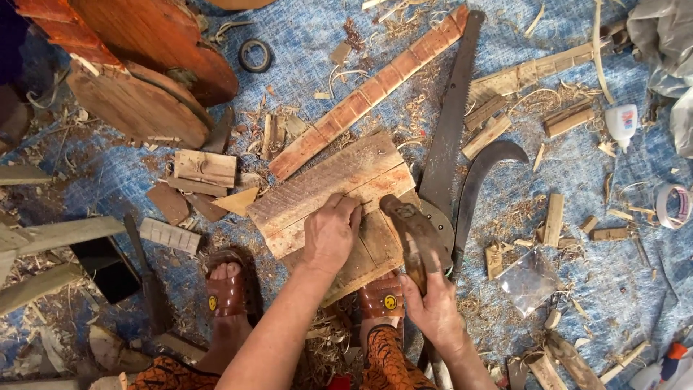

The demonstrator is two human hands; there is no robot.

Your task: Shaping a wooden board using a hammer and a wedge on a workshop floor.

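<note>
My left hand presses down on a rectangular wooden board made of joined planks, fingers pinched at its middle near the seam. My right hand grips the wooden handle of a hammer, whose head rests on the board just right of my left fingers. Whether a nail sits between the fingers is too small to tell. My two feet in brown sandals rest at the board's near edge.
A handsaw and a curved dark blade lie right of the board. A long reddish slat, wood offcuts, shavings, round wooden discs, a tape roll, a glue bottle and a plastic bag litter the blue mat.
</note>
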